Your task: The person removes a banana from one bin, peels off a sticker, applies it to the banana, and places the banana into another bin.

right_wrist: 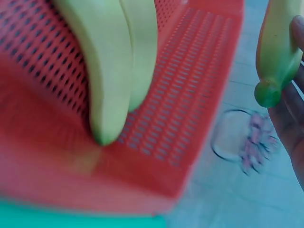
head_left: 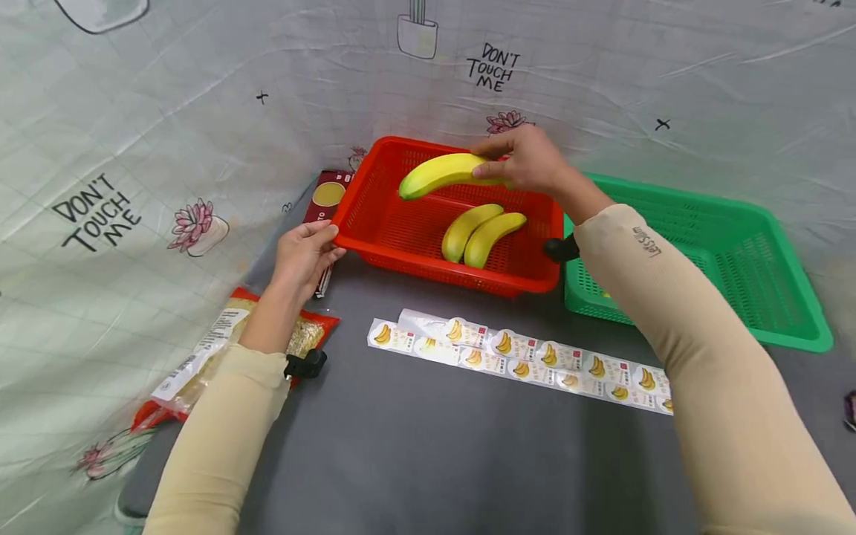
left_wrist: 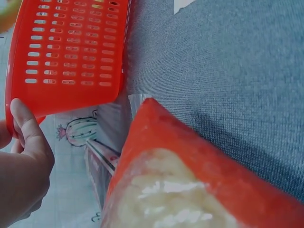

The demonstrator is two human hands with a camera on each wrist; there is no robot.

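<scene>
The right hand [head_left: 524, 160] grips a yellow banana [head_left: 441, 174] by one end, thumb and fingers curled round it, and holds it lifted above the far side of the red basket [head_left: 401, 245]. The right wrist view shows the banana's greenish tip beside the palm. Two more bananas [head_left: 483, 234] lie side by side on the basket floor, touching each other.

The left hand [head_left: 304, 256] grasps the red basket's left corner, fingers curled over the rim — the left wrist view shows the thumb [left_wrist: 28, 126] pressed against the slotted wall.

A green basket [head_left: 749, 267] stands just beside the red one, toward the table's right edge. In front of both baskets, across the grey table [head_left: 428, 446], lies a strip of stickers [head_left: 521, 357] printed with small bananas; their lettering is too small to read. Under the left forearm, near the table's left edge, lies a red-edged packet [head_left: 221, 349] of what looks like grain. A dark red box [head_left: 328, 197] sits behind the left hand.

The printed cloth [head_left: 134, 134] behind the table reads "DON'T TOUCH ME" twice, among drawn cacti and flowers. The right sleeve [head_left: 669, 312] bears small writing — possibly "Let's Slim".
</scene>
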